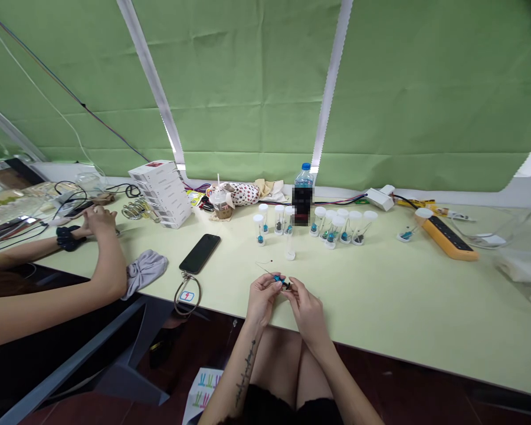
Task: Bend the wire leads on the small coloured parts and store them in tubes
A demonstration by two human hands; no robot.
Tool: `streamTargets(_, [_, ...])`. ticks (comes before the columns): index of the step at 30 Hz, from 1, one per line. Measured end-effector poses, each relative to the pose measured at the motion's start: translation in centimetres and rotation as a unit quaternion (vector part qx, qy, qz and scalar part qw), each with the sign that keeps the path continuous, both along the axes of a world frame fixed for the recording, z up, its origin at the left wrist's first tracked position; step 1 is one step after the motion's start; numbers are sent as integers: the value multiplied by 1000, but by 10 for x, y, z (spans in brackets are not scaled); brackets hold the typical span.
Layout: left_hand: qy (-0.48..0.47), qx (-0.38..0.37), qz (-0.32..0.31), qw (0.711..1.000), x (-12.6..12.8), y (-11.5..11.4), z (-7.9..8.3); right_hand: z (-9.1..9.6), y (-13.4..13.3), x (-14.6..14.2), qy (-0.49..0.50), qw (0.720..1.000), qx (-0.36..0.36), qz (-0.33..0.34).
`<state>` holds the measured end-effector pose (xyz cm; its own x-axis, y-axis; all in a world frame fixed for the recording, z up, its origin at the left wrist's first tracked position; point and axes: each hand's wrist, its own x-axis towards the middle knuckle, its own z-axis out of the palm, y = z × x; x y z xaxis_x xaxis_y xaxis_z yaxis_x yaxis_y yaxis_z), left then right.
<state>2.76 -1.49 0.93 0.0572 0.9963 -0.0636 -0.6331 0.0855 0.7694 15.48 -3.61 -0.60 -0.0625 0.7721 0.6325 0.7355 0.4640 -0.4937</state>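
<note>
Just over the table's near edge, my left hand [262, 296] pinches a small blue and black piece [278, 279]. A thin dark wire or thread [264, 269] runs up and left from it to a tiny dark tip. My right hand [307, 307] is closed with thumb and fingers at the piece's black end [287, 285]; its exact make is too small to tell. Beyond my hands stands a clear capless tube [289, 251]. Several clear vials with white lids [260, 231] stand farther back, with small blue and dark pieces inside.
A phone [200, 254] and a metal ring [188, 295] lie to the left. A co-worker's hands [100, 223] are farther left, near a stack of white boxes [161, 192]. A blue-capped bottle [304, 177] stands behind; a yellow power strip [451, 239] lies right.
</note>
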Motion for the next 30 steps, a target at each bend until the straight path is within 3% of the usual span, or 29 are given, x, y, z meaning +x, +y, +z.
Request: streamTargets(30, [1,-15,-12,1000,0,-1,4,4,-1,0,0,1000,-10,-1])
